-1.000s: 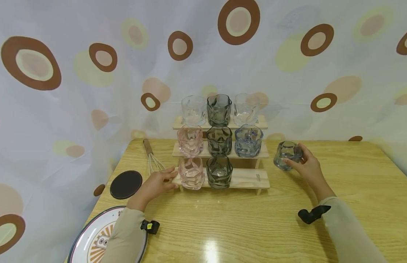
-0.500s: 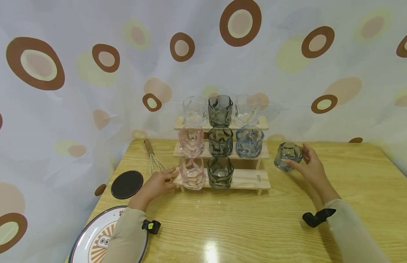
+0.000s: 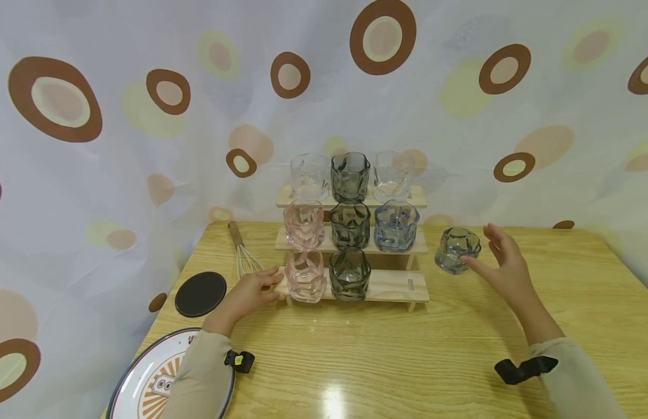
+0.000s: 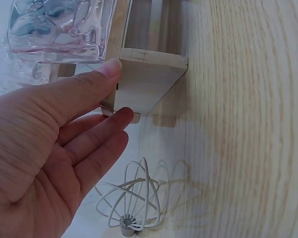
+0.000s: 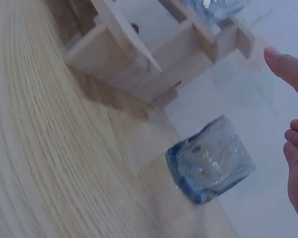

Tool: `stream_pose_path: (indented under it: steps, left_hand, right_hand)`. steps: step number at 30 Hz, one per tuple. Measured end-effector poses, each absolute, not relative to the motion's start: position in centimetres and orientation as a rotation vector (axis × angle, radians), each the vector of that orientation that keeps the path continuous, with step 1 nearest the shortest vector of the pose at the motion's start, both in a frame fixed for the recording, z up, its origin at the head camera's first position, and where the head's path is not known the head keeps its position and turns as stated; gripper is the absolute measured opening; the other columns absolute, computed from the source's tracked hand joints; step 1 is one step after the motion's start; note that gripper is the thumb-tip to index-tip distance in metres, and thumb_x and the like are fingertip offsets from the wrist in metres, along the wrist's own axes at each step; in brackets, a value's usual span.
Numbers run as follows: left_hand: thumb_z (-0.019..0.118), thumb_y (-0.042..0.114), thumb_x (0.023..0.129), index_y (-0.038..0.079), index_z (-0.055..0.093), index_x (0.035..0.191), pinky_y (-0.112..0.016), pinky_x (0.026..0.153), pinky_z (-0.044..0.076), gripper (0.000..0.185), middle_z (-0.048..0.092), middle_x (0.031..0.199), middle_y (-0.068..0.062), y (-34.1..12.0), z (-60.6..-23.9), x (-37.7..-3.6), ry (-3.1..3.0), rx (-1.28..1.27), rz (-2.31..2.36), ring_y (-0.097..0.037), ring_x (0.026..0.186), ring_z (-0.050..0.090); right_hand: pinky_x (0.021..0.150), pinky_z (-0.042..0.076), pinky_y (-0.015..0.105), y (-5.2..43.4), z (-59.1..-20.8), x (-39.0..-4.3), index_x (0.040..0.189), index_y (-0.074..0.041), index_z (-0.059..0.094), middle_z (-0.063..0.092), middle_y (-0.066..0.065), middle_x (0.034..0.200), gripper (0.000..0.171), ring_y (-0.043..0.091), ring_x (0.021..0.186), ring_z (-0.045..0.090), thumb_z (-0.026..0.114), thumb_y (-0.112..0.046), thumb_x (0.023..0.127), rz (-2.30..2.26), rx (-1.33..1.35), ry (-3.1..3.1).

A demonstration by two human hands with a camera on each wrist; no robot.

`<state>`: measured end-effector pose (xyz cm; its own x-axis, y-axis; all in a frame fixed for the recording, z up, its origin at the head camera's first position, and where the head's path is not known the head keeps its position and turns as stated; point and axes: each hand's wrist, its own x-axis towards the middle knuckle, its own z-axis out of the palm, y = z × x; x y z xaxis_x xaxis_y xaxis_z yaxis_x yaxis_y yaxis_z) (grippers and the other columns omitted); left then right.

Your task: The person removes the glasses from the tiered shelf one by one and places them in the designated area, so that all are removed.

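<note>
Blue-tinted glass [image 3: 457, 249] is what I see nearest my right hand [image 3: 502, 265]: a faceted tumbler standing on the worktop [image 3: 387, 361] just right of the wooden stepped rack [image 3: 392, 285]. From the head camera the thumb looks as if it touches the tumbler's side, but the right wrist camera shows the tumbler [image 5: 210, 166] apart from the hand [image 5: 295, 148], whose fingers are spread and relaxed, gripping nothing. My left hand [image 3: 249, 294] lies at the rack's left end, beside the pink glass [image 3: 305, 276] on the lowest step. The left wrist view makes this plainer: straight fingers [image 4: 97, 129] rest against the corner of the bottom board [image 4: 149, 79], not curled round it, with the whisk [image 4: 131, 203] lying just below them. Only the head view shows the eight glasses on the three steps, the dark coaster [image 3: 200, 294] and the patterned plate [image 3: 141, 378] at the near left.
</note>
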<state>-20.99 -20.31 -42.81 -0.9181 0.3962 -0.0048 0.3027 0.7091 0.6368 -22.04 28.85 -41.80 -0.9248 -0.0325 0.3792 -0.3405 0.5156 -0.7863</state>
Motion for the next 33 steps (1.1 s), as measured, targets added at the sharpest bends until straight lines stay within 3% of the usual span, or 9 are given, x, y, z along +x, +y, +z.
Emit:
stream_pose_path:
  steps: [5, 8, 11, 22, 33]
  left_hand:
    - [0.068, 0.016, 0.088, -0.003, 0.051, 0.133, -0.046, 0.096, 0.044, 0.052, 0.037, 0.145, -0.021, -20.5, -42.7, -20.9, 2.778, 0.57, 0.992, -0.04, 0.13, 0.039]
    - [0.068, 0.016, 0.088, -0.002, 0.052, 0.133, -0.047, 0.098, 0.043, 0.051, 0.037, 0.145, -0.02, -20.7, -42.7, -20.6, 2.781, 0.529, 0.995, -0.04, 0.13, 0.037]
    - [0.068, 0.016, 0.088, -0.002, 0.052, 0.133, -0.047, 0.097, 0.044, 0.051, 0.037, 0.146, -0.02, -20.9, -42.7, -20.3, 2.783, 0.505, 0.996, -0.041, 0.13, 0.037]
    - [0.069, 0.015, 0.087, -0.002, 0.052, 0.132, -0.045, 0.094, 0.046, 0.051, 0.037, 0.146, -0.02, -20.8, -42.6, -20.3, 2.786, 0.526, 0.998, -0.04, 0.129, 0.039]
    - [0.067, 0.014, 0.088, -0.002, 0.05, 0.134, -0.045, 0.094, 0.047, 0.052, 0.035, 0.146, -0.021, -20.2, -42.6, -20.8, 2.76, 0.544, 0.998, -0.041, 0.129, 0.039]
  right_hand:
    - [0.105, 0.028, 0.012, 27.2, -40.8, -20.6, 0.148, -0.003, 0.028, 0.037, 0.005, 0.142, 0.08, 0.007, 0.132, 0.034, 0.068, 0.012, 0.08, 1.431, 0.471, -2.259]
    - [0.106, 0.03, 0.016, 26.0, -40.4, -20.0, 0.144, 0.002, 0.033, 0.038, -0.002, 0.138, 0.08, 0.008, 0.131, 0.036, 0.066, 0.024, 0.074, 1.502, 0.599, -2.162]
    - [0.106, 0.029, 0.017, 24.9, -40.1, -19.4, 0.142, 0.003, 0.035, 0.04, 0.0, 0.137, 0.081, 0.011, 0.131, 0.036, 0.065, 0.027, 0.071, 1.526, 0.694, -2.125]
    - [0.106, 0.03, 0.018, 21.7, -39.7, -17.6, 0.141, 0.01, 0.032, 0.039, -0.001, 0.141, 0.08, 0.009, 0.133, 0.036, 0.066, 0.026, 0.071, 1.537, 0.899, -2.124]
    - [0.106, 0.033, 0.02, 17.5, -40.8, -17.6, 0.14, 0.012, 0.033, 0.044, 0.007, 0.138, 0.076, 0.009, 0.129, 0.041, 0.069, 0.019, 0.074, 1.635, 0.969, -2.137]
